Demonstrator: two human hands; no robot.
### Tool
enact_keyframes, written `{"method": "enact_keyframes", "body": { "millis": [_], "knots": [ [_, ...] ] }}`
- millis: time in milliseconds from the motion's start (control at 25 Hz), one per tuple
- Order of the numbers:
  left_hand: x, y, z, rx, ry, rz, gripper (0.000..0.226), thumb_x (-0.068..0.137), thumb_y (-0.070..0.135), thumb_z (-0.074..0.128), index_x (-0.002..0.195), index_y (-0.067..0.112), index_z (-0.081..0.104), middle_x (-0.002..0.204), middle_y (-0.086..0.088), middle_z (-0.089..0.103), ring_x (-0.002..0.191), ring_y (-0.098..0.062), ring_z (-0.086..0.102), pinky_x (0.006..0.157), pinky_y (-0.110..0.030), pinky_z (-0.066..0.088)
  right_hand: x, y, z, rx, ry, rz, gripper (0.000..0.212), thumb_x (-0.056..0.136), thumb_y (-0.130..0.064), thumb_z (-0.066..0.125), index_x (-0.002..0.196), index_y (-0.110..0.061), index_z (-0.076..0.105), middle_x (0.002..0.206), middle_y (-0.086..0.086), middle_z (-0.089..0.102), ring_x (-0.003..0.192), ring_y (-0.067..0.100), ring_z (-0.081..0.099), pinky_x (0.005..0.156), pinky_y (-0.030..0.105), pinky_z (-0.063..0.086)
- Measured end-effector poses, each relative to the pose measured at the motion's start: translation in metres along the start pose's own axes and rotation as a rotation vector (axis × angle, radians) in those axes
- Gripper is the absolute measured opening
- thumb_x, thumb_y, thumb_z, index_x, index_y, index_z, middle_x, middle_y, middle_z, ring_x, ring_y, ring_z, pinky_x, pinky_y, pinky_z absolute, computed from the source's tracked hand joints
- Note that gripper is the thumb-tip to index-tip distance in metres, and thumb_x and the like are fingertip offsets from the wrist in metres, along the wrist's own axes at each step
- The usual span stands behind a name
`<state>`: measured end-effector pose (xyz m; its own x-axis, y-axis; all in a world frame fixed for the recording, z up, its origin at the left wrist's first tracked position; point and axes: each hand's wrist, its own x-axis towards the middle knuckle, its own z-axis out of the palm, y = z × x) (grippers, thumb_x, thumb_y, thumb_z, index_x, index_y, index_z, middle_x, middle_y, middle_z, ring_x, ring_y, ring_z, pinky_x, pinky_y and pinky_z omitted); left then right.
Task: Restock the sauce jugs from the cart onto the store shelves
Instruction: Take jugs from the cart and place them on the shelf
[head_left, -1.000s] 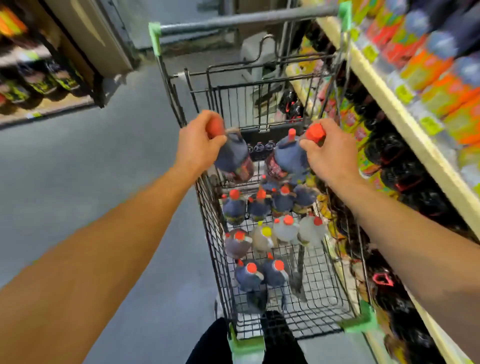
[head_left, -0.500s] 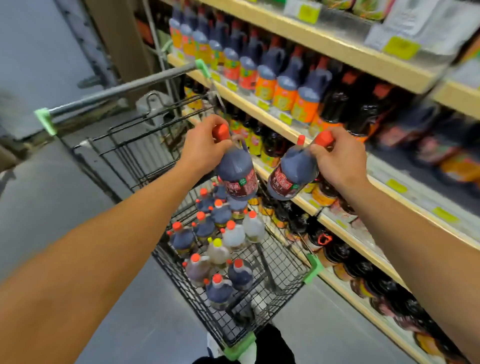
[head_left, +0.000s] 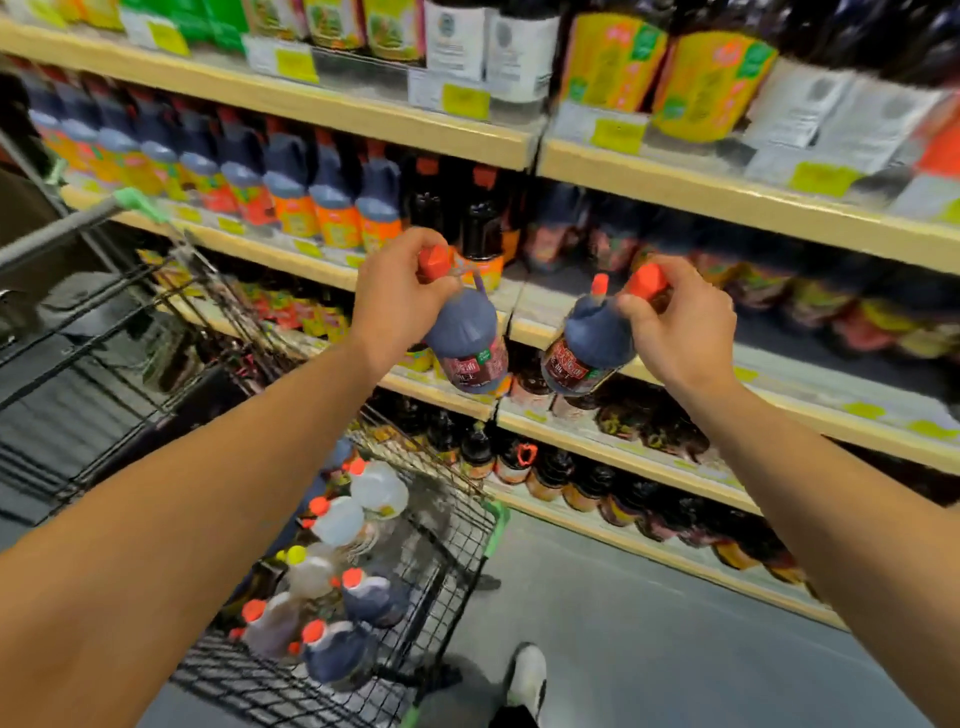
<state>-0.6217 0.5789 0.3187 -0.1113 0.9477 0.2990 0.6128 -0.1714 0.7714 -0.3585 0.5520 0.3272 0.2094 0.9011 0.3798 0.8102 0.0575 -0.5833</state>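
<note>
My left hand (head_left: 397, 296) grips a dark sauce jug (head_left: 467, 338) by its red-capped top, and the jug hangs tilted below my fingers. My right hand (head_left: 680, 327) holds a second dark sauce jug (head_left: 589, 345) the same way, leaning to the left. Both jugs hang in front of the middle store shelf (head_left: 769, 374), above its front edge. The black wire cart (head_left: 452, 525) stands at lower left with several more jugs, dark ones (head_left: 371, 597) and pale ones (head_left: 337, 519), inside.
Shelves packed with dark bottles and orange-labelled jugs (head_left: 291, 192) fill the view ahead. The cart handle (head_left: 62, 228) with green ends juts out at left. My shoe (head_left: 527, 675) and grey floor (head_left: 649, 649) lie below.
Both hands lifted the jugs out of the cart and carried them right, toward the shelves. My view turned from the cart to face the shelving.
</note>
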Motion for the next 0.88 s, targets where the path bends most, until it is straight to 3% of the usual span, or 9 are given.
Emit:
{"method": "enact_keyframes", "body": {
  "millis": [400, 560, 760, 880],
  "knots": [
    [0.065, 0.04, 0.096, 0.047, 0.025, 0.244, 0.032, 0.079, 0.015, 0.068, 0.109, 0.022, 0.061, 0.088, 0.006, 0.061, 0.078, -0.012, 0.054, 0.075, -0.023, 0.045, 0.047, 0.075, -0.006, 0.047, 0.076, -0.143, 0.037, 0.083, -0.023, 0.066, 0.118, -0.016, 0.057, 0.096, 0.006, 0.067, 0.086, 0.033, 0.06, 0.076, 0.037, 0.044],
    [0.08, 0.032, 0.123, 0.094, -0.041, 0.344, 0.032, 0.081, 0.013, 0.067, 0.111, 0.022, 0.06, 0.094, 0.003, 0.065, 0.081, -0.017, 0.056, 0.077, -0.028, 0.047, 0.061, 0.084, 0.017, 0.083, 0.062, -0.225, 0.036, 0.081, -0.016, 0.069, 0.115, -0.016, 0.057, 0.098, 0.001, 0.067, 0.086, 0.025, 0.06, 0.076, 0.03, 0.042],
    [0.104, 0.015, 0.136, 0.062, -0.044, 0.344, 0.031, 0.08, 0.014, 0.067, 0.11, 0.022, 0.061, 0.101, 0.006, 0.065, 0.087, -0.016, 0.058, 0.078, -0.028, 0.048, 0.079, 0.093, 0.048, 0.088, 0.031, -0.216, 0.035, 0.08, -0.015, 0.069, 0.113, -0.016, 0.057, 0.089, -0.003, 0.064, 0.082, 0.021, 0.058, 0.069, 0.019, 0.034],
    [0.117, 0.012, 0.139, 0.048, -0.047, 0.311, 0.029, 0.081, 0.016, 0.068, 0.108, 0.021, 0.061, 0.094, 0.007, 0.064, 0.074, -0.014, 0.051, 0.068, -0.026, 0.045, 0.081, 0.093, 0.054, 0.087, 0.047, -0.179, 0.035, 0.082, -0.016, 0.068, 0.114, -0.016, 0.057, 0.088, -0.005, 0.062, 0.081, 0.02, 0.057, 0.07, 0.021, 0.035]
  ]
}}
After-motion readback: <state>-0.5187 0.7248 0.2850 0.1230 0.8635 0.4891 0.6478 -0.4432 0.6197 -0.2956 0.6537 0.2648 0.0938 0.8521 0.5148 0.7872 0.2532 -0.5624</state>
